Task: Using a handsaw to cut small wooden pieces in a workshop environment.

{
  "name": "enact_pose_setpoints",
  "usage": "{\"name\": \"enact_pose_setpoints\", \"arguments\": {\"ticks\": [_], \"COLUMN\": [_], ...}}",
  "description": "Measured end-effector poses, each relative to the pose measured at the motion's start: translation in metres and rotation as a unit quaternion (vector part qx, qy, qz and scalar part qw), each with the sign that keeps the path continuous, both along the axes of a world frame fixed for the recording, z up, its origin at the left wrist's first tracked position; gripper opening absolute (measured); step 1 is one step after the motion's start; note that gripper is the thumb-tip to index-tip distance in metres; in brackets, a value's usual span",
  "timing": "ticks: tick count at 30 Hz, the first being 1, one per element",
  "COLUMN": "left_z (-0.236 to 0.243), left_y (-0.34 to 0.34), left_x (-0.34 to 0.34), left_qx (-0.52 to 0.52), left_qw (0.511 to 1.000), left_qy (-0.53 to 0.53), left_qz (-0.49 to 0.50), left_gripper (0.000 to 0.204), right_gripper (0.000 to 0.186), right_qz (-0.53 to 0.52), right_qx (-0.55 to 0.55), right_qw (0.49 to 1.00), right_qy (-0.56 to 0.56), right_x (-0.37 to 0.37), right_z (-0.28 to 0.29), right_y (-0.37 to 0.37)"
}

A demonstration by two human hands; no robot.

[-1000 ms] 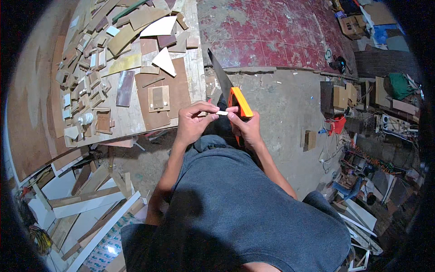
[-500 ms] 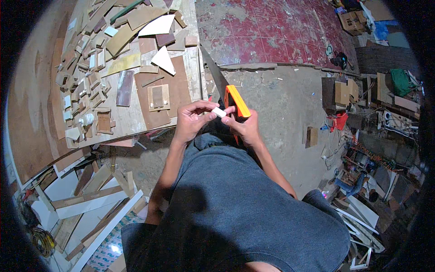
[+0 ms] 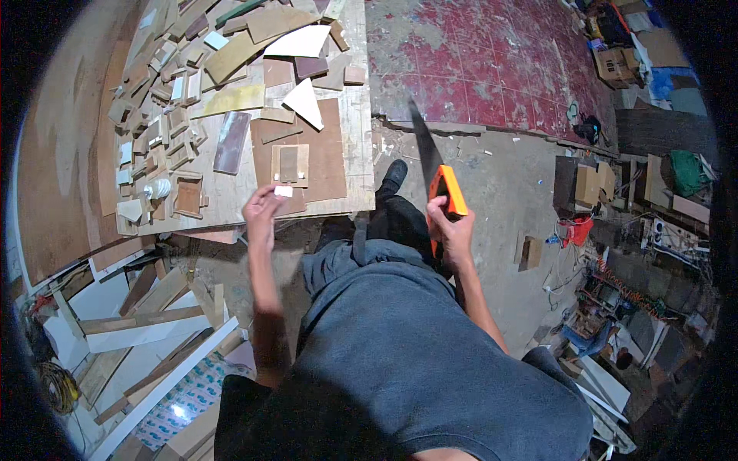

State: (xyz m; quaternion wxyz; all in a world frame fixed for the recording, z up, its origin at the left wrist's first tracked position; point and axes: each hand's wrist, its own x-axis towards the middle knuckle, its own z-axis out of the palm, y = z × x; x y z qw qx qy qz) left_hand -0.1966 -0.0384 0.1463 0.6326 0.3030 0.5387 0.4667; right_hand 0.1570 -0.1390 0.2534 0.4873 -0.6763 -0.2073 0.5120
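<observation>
Head view: left hand (image 3: 264, 211) pinches a small white block (image 3: 284, 191) by its left end, thumb against fingers; grip closed down to the block's thickness, nothing else in it. Block is at the near edge of the worktop (image 3: 357, 173), just below a small wooden frame piece (image 3: 290, 161) lying on a brown sheet (image 3: 329, 138). Long axis runs roughly left-right, free end pointing right; can't tell if block touches the sheet or hangs just over it.

Right hand (image 3: 453, 234) has the handsaw (image 3: 453, 190) by its orange handle, fingers curled into the handle opening, grip closed around it. Saw's long axis runs away from the body, blade tip up-frame and leaning a bit left, over the floor (image 3: 492, 169), apart from the worktop edge. Tip blurred.

Vs half a second ago: hands were together in front of the body, both on the block; now well apart, left over by the worktop with the block, right off the block with the saw only. Block's axis slanted down to the right then, about level now. Blade tip was by the worktop edge, now farther right. Dark shoe (image 3: 394, 175) now plainly visible between worktop and saw
</observation>
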Motion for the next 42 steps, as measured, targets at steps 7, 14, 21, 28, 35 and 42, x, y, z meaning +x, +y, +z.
{"name": "enact_pose_setpoints", "arguments": {"ticks": [7, 14, 21, 28, 35, 42], "left_z": [-0.074, -0.113, -0.066, -0.089, -0.154, -0.164], "left_y": [0.069, 0.102, 0.085, 0.048, 0.039, 0.042], "left_x": [-0.047, -0.070, -0.025, 0.131, 0.197, 0.199], "left_qx": [-0.011, -0.025, 0.007, 0.008, 0.063, 0.042], "left_qw": [0.979, 0.931, 0.979, 0.956, 0.946, 0.912], "left_qy": [0.203, 0.343, 0.178, 0.182, 0.275, 0.374], "left_qz": [-0.007, -0.122, -0.101, -0.229, -0.158, -0.163], "left_gripper": [0.030, 0.030, 0.031, 0.024, 0.022, 0.014], "right_gripper": [0.016, 0.014, 0.016, 0.025, 0.027, 0.038], "right_qz": [-0.012, -0.028, -0.044, 0.018, 0.022, 0.014], "right_qx": [-0.027, -0.034, -0.044, -0.063, -0.125, -0.137], "right_qw": [0.997, 0.998, 0.997, 0.992, 0.992, 0.986], "right_qy": [-0.064, -0.036, -0.051, -0.104, -0.010, -0.089], "right_x": [0.006, -0.008, -0.013, -0.012, -0.004, 0.003], "right_z": [-0.015, -0.010, -0.025, -0.053, -0.098, -0.215], "right_y": [-0.004, -0.016, -0.024, -0.004, 0.007, 0.022]}}
